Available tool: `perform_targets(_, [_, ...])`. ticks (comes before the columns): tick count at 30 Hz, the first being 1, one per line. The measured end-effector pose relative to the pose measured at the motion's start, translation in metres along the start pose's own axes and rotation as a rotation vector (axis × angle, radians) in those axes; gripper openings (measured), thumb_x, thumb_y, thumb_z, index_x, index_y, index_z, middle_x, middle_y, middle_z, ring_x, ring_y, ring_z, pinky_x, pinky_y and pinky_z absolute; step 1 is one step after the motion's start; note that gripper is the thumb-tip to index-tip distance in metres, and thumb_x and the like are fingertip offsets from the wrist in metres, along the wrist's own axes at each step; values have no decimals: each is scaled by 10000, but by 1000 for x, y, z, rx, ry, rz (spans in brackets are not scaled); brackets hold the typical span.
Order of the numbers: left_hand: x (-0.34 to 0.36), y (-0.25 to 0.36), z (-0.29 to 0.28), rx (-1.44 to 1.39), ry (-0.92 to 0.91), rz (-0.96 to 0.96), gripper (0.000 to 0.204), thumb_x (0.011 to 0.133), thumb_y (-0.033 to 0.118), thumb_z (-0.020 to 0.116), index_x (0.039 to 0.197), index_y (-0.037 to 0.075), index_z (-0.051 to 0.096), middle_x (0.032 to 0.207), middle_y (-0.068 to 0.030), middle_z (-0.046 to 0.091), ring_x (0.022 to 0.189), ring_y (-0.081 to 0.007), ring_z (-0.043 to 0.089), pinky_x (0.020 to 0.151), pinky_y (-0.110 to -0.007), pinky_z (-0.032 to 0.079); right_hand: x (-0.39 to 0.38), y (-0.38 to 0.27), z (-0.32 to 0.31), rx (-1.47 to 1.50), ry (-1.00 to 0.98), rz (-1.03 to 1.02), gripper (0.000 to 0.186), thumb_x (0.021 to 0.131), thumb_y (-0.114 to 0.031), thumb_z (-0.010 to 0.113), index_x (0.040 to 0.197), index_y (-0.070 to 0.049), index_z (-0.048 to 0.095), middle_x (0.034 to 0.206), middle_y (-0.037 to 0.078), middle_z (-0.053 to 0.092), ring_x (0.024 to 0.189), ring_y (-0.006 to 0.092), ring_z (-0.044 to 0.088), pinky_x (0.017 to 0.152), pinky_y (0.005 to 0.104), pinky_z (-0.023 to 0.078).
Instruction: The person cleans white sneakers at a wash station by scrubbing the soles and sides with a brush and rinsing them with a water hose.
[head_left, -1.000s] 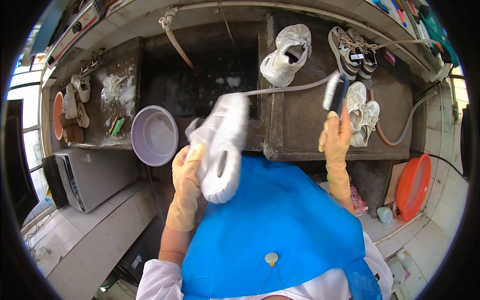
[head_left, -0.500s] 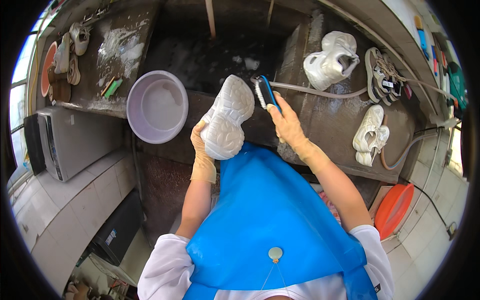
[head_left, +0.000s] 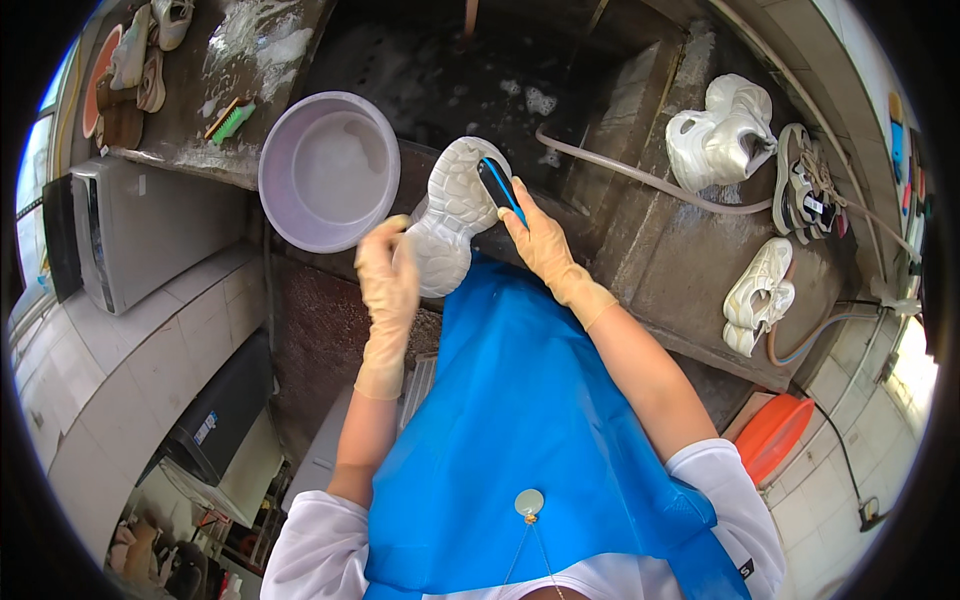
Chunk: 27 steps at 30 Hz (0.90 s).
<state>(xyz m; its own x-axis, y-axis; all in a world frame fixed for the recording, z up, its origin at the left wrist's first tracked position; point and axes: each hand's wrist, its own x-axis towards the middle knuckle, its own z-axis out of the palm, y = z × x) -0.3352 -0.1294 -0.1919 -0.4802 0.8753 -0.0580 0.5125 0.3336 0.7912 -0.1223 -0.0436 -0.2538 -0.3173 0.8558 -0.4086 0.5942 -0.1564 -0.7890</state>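
- Two hands in thin yellow gloves are at work in the middle, above the top of a blue apron (head_left: 540, 400).
- One white shoe (head_left: 448, 225) is between them, with its bumpy sole facing up. It is just right of a purple bowl (head_left: 280, 170), by the near side of a dark sink (head_left: 430, 70).
- The left hand (head_left: 388, 270) is at the left edge of the shoe, near the wider end closest to the apron. Its fingers are bent and blurry, so I cannot tell if they grip the shoe or are loose.
- The right hand (head_left: 543, 240) has its fingers wrapped around a black-and-blue brush (head_left: 497, 188). The brush is over the far right edge of the sole. Its bristles are hidden.
- The shoe looks thick but should be quite light, maybe heavier if it is wet inside.
- The sole should feel firm and a bit bendy, and the top part softer.
- Wet gloves could make it slippery. It should not break easily.
- A good place to hold it is the narrow middle, with the thumb on one side and fingers on the other. The thick near end is good too.
- Another shiny white shoe (head_left: 720, 130) is on the right ledge (head_left: 640, 260), well apart.
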Motion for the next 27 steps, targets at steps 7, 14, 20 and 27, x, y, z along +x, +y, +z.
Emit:
perform_targets(7, [44, 16, 54, 536, -439, -145, 1311, 603, 298, 899, 1548, 15, 35, 1520, -255, 297, 1357, -383, 406, 1061, -475, 378, -29, -3, -1, -308, -118, 67, 617, 997, -414, 516, 1518, -139, 330, 1111, 226, 606, 930, 448, 631, 834, 487, 518])
perform_targets(14, [40, -1, 78, 592, -484, -146, 1380, 556, 282, 917, 1547, 17, -6, 1365, -197, 421, 1221, -347, 510, 995, -472, 401, 107, -45, 19, -303, -29, -128, 536, 988, -343, 487, 1477, -146, 391, 989, 218, 665, 912, 417, 633, 782, 517, 501])
perform_targets(20, [38, -10, 73, 573, -456, -216, 1344, 553, 255, 921, 1541, 19, 40, 1341, -205, 459, 1204, -360, 523, 1030, -471, 396, 9, 4, 8, -206, -76, -127, 562, 997, -294, 516, 1511, -141, 348, 887, 230, 671, 806, 405, 657, 693, 474, 519])
perform_targets(27, [48, -2, 76, 556, -529, -169, 1357, 574, 274, 904, 1541, 14, -11, 1365, -230, 440, 1242, -363, 495, 1036, -455, 397, 154, -52, 3, -208, -261, -35, 476, 999, -347, 493, 1424, -132, 472, 1124, 228, 653, 1053, 412, 606, 857, 432, 494])
